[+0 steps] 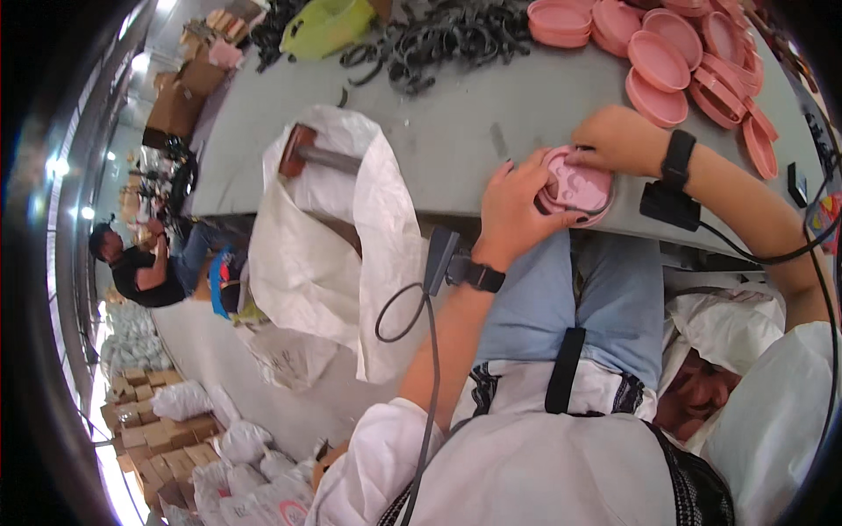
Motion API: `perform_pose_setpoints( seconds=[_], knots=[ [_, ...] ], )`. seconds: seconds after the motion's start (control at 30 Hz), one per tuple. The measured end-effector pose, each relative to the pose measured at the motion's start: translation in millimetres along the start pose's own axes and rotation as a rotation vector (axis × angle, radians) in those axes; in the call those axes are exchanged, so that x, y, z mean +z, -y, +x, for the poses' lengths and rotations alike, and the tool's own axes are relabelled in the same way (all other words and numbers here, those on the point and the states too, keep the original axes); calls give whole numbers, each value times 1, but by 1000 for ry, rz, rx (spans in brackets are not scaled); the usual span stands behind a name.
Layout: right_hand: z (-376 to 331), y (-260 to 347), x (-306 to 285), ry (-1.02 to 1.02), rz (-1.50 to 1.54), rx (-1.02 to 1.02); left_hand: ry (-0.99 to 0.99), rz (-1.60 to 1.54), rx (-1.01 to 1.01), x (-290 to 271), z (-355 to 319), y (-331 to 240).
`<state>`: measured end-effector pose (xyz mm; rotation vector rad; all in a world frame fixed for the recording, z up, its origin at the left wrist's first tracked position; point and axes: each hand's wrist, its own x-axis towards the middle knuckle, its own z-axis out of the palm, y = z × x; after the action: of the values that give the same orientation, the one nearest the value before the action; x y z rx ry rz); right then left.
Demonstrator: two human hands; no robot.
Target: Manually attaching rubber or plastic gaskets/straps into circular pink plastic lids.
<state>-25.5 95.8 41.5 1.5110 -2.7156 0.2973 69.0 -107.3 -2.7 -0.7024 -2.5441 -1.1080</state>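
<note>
At the table's front edge is a pink oval case (586,186) with a raised moulded shape inside and a dark strip along part of its rim. My left hand (519,209) grips it from the left, fingers on the upper side and thumb along the lower rim. My right hand (621,143) is bent over its upper edge, fingers curled and pressed together at the rim. Whether a small part sits between those right fingertips is hidden.
Pink oval shells (660,61) are heaped at the far right, and black curved strips (438,39) lie by a yellow-green basin (326,28). A hammer-like tool (329,159) rests on a white sack (307,254) at left. Cables hang from both wrists. Another person (149,276) sits far left.
</note>
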Motion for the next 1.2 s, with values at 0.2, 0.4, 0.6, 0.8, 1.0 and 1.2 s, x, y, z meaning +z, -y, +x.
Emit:
perform_pose_setpoints(
  seconds=[0.2, 0.4, 0.6, 0.8, 1.0, 1.2],
  knots=[
    [1, 23, -3, 44, -74, 131, 49, 27, -142, 4, 11, -28],
    [-2, 21, -3, -24, 15, 100, -72, 2, -34, 29, 30, -24],
    [-4, 22, -6, -24, 81, 101, -178, -10, -16, 33, 31, -26],
    [-3, 22, 1, 6, 26, 137, -175, -21, -44, 33, 29, -26],
    [-4, 21, 3, 0, 14, 139, -139, -79, -104, 32, 30, -25],
    [-7, 19, 18, -153, 118, 168, -208, -14, 39, 29, 29, -22]
  ],
)
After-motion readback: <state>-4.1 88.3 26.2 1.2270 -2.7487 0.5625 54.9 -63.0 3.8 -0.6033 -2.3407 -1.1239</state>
